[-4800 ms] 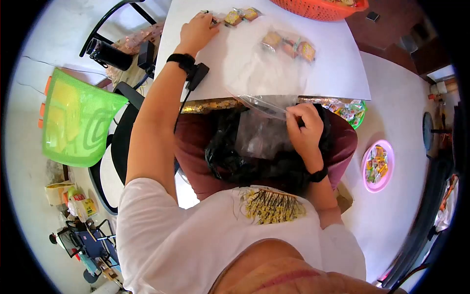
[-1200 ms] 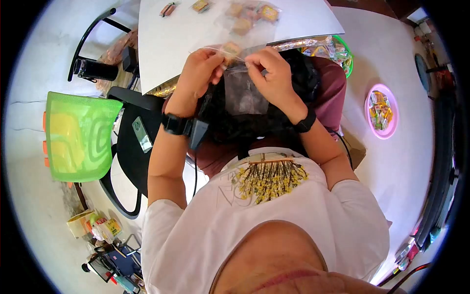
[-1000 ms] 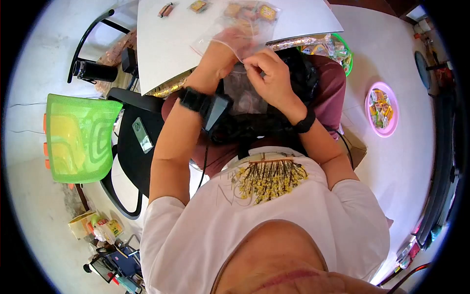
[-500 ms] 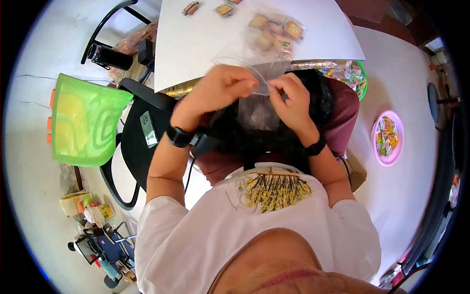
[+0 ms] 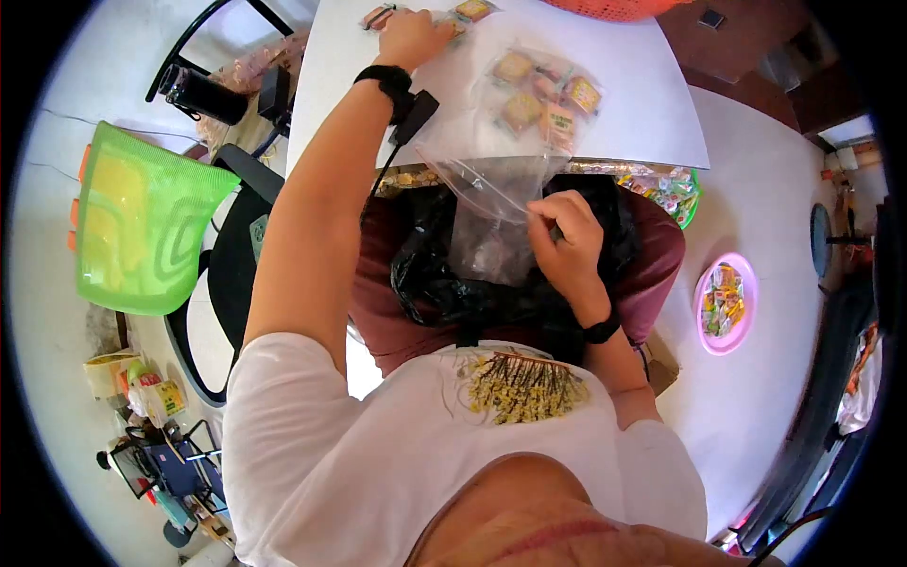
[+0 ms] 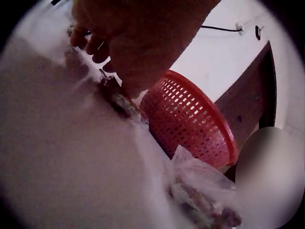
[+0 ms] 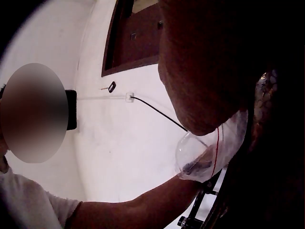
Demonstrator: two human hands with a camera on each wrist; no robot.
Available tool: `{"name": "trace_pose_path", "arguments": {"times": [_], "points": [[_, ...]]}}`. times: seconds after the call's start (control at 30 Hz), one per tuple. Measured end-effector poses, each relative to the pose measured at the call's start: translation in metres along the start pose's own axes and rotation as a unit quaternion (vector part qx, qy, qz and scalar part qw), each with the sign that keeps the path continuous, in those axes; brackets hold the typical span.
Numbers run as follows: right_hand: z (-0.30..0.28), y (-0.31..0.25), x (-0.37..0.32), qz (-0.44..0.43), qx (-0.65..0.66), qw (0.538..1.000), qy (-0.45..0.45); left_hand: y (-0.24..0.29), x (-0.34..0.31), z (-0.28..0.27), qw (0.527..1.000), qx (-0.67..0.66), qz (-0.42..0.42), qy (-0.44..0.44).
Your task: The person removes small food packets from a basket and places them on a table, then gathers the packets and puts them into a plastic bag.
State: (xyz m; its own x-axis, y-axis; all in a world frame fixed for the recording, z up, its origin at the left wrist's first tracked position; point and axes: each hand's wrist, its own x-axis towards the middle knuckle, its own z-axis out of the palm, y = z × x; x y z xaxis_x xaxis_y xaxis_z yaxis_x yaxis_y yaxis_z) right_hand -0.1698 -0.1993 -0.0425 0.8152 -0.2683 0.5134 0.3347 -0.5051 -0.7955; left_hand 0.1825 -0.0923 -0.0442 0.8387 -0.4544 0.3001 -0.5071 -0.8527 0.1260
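Note:
My left hand [image 5: 413, 40] reaches to the far left of the white table, its fingers down among small clear-wrapped biscuit packets [image 5: 472, 10]. In the left wrist view, loosely bent fingers [image 6: 97, 50] hang just over a packet [image 6: 114, 98] on the tabletop. Close to my lap, my right hand [image 5: 570, 241] pinches the mouth edge of a clear zip bag [image 5: 491, 184]. The bag's mouth gapes, and its body lies on the table with several biscuit packets [image 5: 521, 111] inside. From the right wrist, the bag [image 7: 217, 148] shows with its red seal line.
An orange-red perforated basket [image 5: 614, 8] stands at the table's far edge. Black plastic and a stack of clear bags [image 5: 491, 250] lie on my lap. A pink basin [image 5: 726, 302] of packets and a green basket [image 5: 688, 203] are at the right. A chair [image 5: 151, 222] stands left.
My left hand put a biscuit packet into the bag, drew back out of its mouth and moved away to the packets on the table. My right hand keeps its pinch on the bag.

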Motion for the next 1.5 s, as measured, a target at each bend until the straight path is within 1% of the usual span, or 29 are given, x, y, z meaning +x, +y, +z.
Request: {"name": "trace_pose_path", "arguments": {"times": [0.03,0.17,0.27,0.3,0.4,0.43,0.53,0.63,0.67,0.7,0.73,0.77,0.87,0.93,0.97,1.0,1.07,1.17,1.27,1.37,1.47,1.5], "points": [[0.000,0.000,0.000,0.000,0.000,1.000,-0.001,0.002,0.001,0.001,1.000,0.009,-0.015,-0.016],[0.001,0.001,-0.001,-0.018,-0.004,1.000,-0.004,0.001,-0.004,-0.005,0.987,-0.101,0.017,-0.126],[0.003,-0.003,-0.001,-0.013,-0.010,1.000,-0.007,0.003,-0.032,-0.017,0.974,-0.201,0.042,-0.094],[0.004,-0.005,-0.001,-0.010,-0.012,1.000,-0.007,0.003,-0.039,-0.028,0.976,-0.176,0.051,-0.116],[0.007,-0.009,-0.002,-0.008,-0.011,1.000,-0.003,0.001,-0.070,-0.043,0.975,-0.217,0.029,-0.039],[0.007,-0.009,-0.003,-0.008,-0.010,1.000,-0.002,-0.004,-0.075,-0.049,0.982,-0.178,0.047,-0.044],[0.008,-0.011,-0.003,-0.008,-0.014,1.000,0.009,-0.020,-0.096,-0.052,0.958,-0.279,-0.051,-0.046],[0.005,-0.013,-0.002,-0.019,-0.028,0.999,0.016,-0.018,-0.135,-0.081,0.900,-0.398,-0.176,-0.027],[0.006,-0.013,-0.002,-0.018,-0.025,0.999,0.021,-0.021,-0.147,-0.087,0.876,-0.438,-0.199,-0.024],[0.006,-0.013,-0.002,-0.016,-0.021,0.999,0.027,-0.019,-0.164,-0.099,0.844,-0.500,-0.195,0.004],[0.006,-0.012,-0.002,-0.015,-0.017,0.999,0.032,-0.022,-0.176,-0.103,0.828,-0.518,-0.213,0.008],[0.006,-0.007,-0.002,-0.047,-0.037,0.998,0.038,-0.019,-0.192,-0.113,0.807,-0.552,-0.209,0.001],[0.009,-0.014,0.001,-0.022,0.005,0.998,0.051,0.002,-0.233,-0.132,0.734,-0.641,-0.220,-0.043],[0.010,-0.018,0.005,-0.036,-0.006,0.998,0.053,0.033,-0.249,-0.148,0.683,-0.694,-0.203,-0.105],[0.010,-0.019,0.007,-0.043,-0.011,0.998,0.054,0.035,-0.254,-0.147,0.697,-0.673,-0.181,-0.170],[0.010,-0.020,0.008,-0.049,-0.017,0.997,0.052,0.043,-0.254,-0.149,0.698,-0.662,-0.157,-0.224],[0.010,-0.020,0.010,-0.064,-0.028,0.996,0.049,0.060,-0.248,-0.148,0.667,-0.676,-0.162,-0.268],[0.013,-0.022,0.011,-0.047,0.010,0.997,0.064,0.076,-0.228,-0.132,0.639,-0.691,-0.181,-0.285],[0.012,-0.024,0.013,-0.051,0.004,0.995,0.082,0.084,-0.207,-0.116,0.627,-0.693,-0.201,-0.295],[0.010,-0.024,0.014,-0.044,0.001,0.996,0.078,0.088,-0.190,-0.100,0.608,-0.730,-0.138,-0.280],[0.009,-0.026,0.016,-0.048,0.009,0.996,0.081,0.098,-0.183,-0.098,0.611,-0.733,-0.179,-0.240],[0.009,-0.026,0.016,-0.050,0.009,0.995,0.083,0.097,-0.180,-0.095,0.603,-0.744,-0.168,-0.231]]}}
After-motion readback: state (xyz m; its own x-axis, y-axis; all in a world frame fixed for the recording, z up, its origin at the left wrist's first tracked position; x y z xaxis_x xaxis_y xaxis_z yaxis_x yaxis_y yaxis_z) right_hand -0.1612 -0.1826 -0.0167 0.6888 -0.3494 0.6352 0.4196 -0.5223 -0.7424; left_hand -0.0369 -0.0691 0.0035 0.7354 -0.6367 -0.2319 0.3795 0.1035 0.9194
